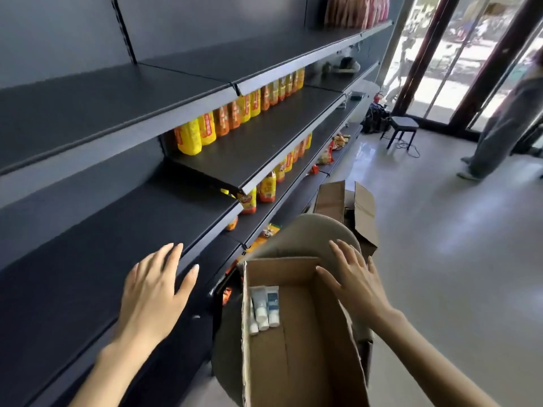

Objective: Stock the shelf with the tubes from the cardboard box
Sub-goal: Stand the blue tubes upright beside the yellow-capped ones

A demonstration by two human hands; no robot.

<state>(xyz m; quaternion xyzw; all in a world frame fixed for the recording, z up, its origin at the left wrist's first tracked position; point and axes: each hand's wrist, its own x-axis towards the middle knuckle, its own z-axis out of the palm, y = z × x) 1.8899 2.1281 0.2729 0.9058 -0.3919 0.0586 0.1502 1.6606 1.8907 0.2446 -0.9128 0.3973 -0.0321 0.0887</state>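
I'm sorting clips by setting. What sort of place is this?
Most likely a small shop being stocked. Long dark retail shelves carry rows of yellow and orange bottles, an open cardboard box holds a few tubes, and a glass front looks onto a street.

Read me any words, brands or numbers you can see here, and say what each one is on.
No text here reads clearly enough to quote.
Tubes in the cardboard box: label print too small.
Yellow and orange bottles: labels blurred.
Shelf edge: one pale mark, unreadable.
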